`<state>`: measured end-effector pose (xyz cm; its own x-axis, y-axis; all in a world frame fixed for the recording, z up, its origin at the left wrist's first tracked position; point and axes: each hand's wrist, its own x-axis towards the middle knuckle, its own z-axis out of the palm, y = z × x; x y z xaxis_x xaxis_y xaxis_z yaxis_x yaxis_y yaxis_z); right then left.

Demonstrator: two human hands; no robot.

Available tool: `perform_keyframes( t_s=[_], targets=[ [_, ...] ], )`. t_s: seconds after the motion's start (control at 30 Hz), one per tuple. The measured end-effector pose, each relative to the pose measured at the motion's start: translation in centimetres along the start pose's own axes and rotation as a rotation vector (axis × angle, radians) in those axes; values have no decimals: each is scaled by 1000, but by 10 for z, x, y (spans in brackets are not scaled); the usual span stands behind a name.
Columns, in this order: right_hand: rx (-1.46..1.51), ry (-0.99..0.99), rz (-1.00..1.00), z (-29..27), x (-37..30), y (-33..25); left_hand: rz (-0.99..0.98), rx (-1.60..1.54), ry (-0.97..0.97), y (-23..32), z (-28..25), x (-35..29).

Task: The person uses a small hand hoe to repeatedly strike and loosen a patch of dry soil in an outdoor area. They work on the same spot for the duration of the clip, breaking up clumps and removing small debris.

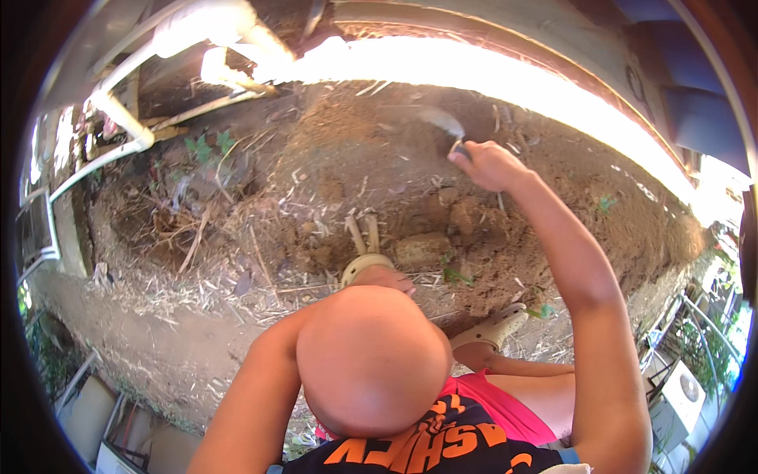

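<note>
My right hand [491,166] is closed round the dark handle of a small hand tool with a pale, curved blade [442,121]. Motion smears the blade, so I cannot tell its exact kind. It hangs at or just above the loose brown soil [339,150]. My left arm [264,371] bends behind my raised knee [371,355]. What seems to be part of my left hand [399,281] shows beyond the knee, beside a beige clog [367,261]; most of its fingers are hidden. Two short pale stalks [364,233] stick out past that clog.
A half-buried stone [422,250] lies ahead of my feet. The other beige clog [499,326] is to the right. Dry twigs [193,233] litter the left side. White pipes [118,118] run at the far left, and a wall [553,47] borders the far side.
</note>
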<state>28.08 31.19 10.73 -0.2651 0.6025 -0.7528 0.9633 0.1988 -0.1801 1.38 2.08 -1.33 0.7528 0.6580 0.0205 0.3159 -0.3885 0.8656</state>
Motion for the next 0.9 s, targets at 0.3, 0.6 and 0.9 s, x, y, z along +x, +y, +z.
perform_keyframes(
  t_s=[0.3, 0.6, 0.9],
  targets=[
    [172, 25, 28, 78, -61, -89, 3, -10, 19, 4, 3, -1],
    [244, 211, -49, 81, -106, -58, 14, 34, 4, 1, 8, 5],
    [-369, 8, 602, -53, -196, 164, 41, 113, 17, 0, 5, -1]
  ],
)
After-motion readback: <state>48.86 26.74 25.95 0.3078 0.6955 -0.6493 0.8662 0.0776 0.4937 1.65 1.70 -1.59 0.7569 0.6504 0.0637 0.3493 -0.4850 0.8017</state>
